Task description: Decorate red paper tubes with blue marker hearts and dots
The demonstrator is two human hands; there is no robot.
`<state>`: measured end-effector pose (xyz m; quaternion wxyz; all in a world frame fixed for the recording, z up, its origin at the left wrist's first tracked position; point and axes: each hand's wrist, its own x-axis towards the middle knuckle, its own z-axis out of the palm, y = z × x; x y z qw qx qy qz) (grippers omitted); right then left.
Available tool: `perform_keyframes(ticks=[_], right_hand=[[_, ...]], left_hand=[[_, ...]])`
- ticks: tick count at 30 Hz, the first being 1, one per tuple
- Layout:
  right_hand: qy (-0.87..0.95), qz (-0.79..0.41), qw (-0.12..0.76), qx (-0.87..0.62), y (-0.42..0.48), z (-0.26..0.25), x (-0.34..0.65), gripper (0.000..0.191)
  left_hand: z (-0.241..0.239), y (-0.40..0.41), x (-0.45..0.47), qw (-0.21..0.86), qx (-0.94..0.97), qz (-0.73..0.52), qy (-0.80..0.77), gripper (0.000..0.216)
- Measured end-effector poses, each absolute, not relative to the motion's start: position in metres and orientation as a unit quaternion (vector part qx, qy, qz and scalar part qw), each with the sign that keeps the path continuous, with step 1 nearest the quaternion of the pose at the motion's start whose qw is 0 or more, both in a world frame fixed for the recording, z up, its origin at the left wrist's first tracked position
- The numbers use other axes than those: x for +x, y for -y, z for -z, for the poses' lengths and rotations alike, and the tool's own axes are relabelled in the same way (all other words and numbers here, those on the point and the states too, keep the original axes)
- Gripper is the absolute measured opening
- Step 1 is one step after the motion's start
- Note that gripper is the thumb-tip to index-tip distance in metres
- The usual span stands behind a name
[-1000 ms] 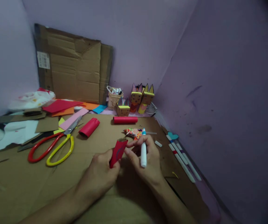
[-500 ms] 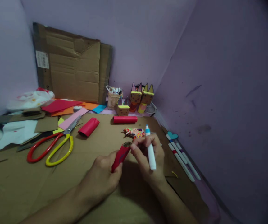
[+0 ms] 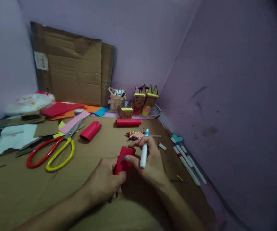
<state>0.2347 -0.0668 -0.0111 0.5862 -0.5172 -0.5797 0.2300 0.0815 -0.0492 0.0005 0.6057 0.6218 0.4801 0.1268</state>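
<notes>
At centre near, we see the left hand [image 3: 104, 183] closed around the lower end of a short red paper-covered tube [image 3: 124, 159], which is held just above the brown cardboard work surface [image 3: 20, 192]. The right hand [image 3: 150, 163] meets the tube from the right: its thumb and forefinger touch the tube's side, while the remaining fingers curl around a white marker with a blue tip [image 3: 143, 150], tip pointing away from us.

Just beyond the hands lies a small patterned paper piece [image 3: 134, 134]. Farther off we note a long red paper roll [image 3: 128, 122] lying crosswise, and to its left a wider red paper tube [image 3: 90, 130]. At left, large scissors with one red and one yellow handle [image 3: 51, 150] rest on the surface. Against the far wall stand a flattened cardboard sheet [image 3: 73, 73], a small woven basket [image 3: 116, 98] and three cardboard figures with pointed ears [image 3: 140, 101]. At right, several white pens [image 3: 187, 160] lie along the wall.
</notes>
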Motion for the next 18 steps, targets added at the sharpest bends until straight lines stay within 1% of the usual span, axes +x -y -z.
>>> perform_keyframes(ticks=[4,10,18], right_hand=[[0.575,-0.249,0.595,-0.503,0.0657,0.0097,0.2353,0.041],[0.597,-0.252,0.579,-0.495,0.0655,0.0077,0.2407,0.035],[0.633,-0.206,0.562,-0.492,0.0695,0.0085,0.2418,0.032]], left_hand=[[0.0029,0.0511,0.0802,0.613,0.626,-0.123,-0.466,0.017],[0.0052,0.0491,0.0776,0.622,0.634,-0.122,-0.444,0.013],[0.0052,0.0495,0.0751,0.627,0.634,-0.111,-0.44,0.009]])
